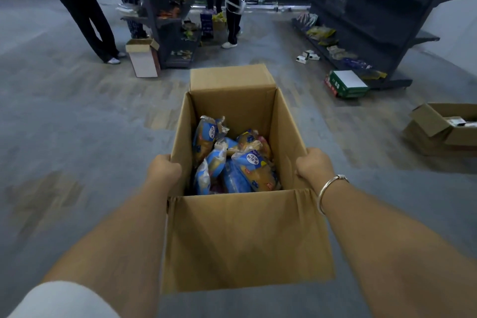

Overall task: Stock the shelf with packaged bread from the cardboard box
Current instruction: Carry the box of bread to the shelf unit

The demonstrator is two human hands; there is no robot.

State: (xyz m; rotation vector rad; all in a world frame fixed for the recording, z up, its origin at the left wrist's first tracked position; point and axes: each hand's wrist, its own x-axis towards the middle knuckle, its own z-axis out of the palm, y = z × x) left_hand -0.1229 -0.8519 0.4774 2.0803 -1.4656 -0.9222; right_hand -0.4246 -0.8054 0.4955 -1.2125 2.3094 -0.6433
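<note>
Both hands are gripping the cardboard box (233, 152) by its long sides: the left hand (165, 169) is wrapping over the left wall's top edge, the right hand (313, 164), with a metal bangle (331, 190) on its wrist, is clamping the right wall the same way, fingers curled out of sight on the outer faces. The box appears to be held out in front of the body above the grey floor (77, 124), though whether it is being carried or resting on something below cannot be told. All flaps are standing open, the near one hanging toward the camera. Packaged bread (258, 168) is lying loose in the bottom, several blue-and-yellow bags piled at angles, filling only the lower part of the box. No bag is in either hand. A dark shelf unit (371, 15) is standing ahead to the right, well apart from the box, its lower tier holding scattered packets and its upper tiers looking mostly bare; another shelf unit (165, 10) is standing ahead to the left, where two other people (87, 5) are working. Judging by this, stocking is not underway yet: the bread is all in the box, and what is left is bringing the box up to a shelf, setting it down, and moving the bags across.
</note>
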